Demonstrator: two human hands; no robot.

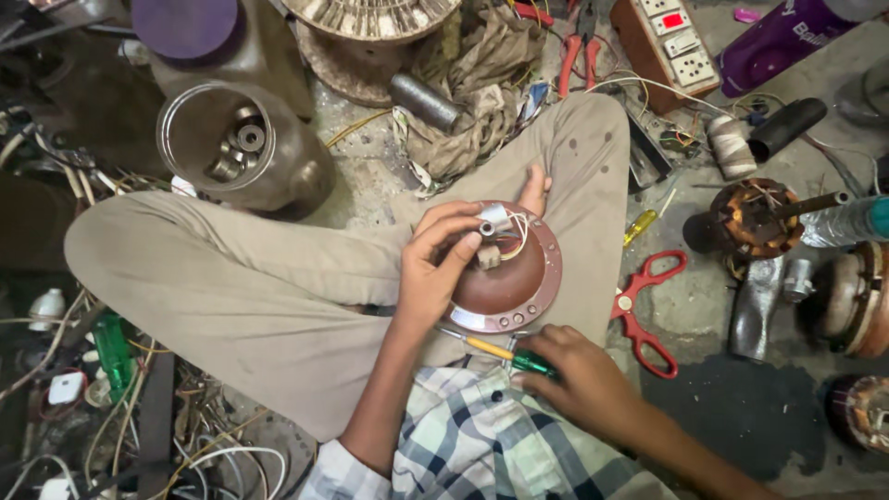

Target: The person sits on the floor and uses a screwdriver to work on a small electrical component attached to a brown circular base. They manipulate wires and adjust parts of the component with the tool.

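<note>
Round brown motor cover [505, 278], domed, metal rim with holes, rests on the person's crossed leg near frame centre. Small white capacitor [495, 218] and thin wires sit at its hub. Left hand [433, 264] curls over the cover from 8 o'clock, fingertips pinching the capacitor. Right hand [582, 378], at 5 o'clock of the cover, closed around a green-handled screwdriver [505, 355]. Red scissors [645, 310] lie at 3 o'clock on the floor.

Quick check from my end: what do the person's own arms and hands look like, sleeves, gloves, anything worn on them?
Both hands are bare: no gloves, rings or watch show on the left hand or the right hand. The forearms are uncovered. A checked shirt sleeve in white, blue and pale green ends near the left elbow.
</note>
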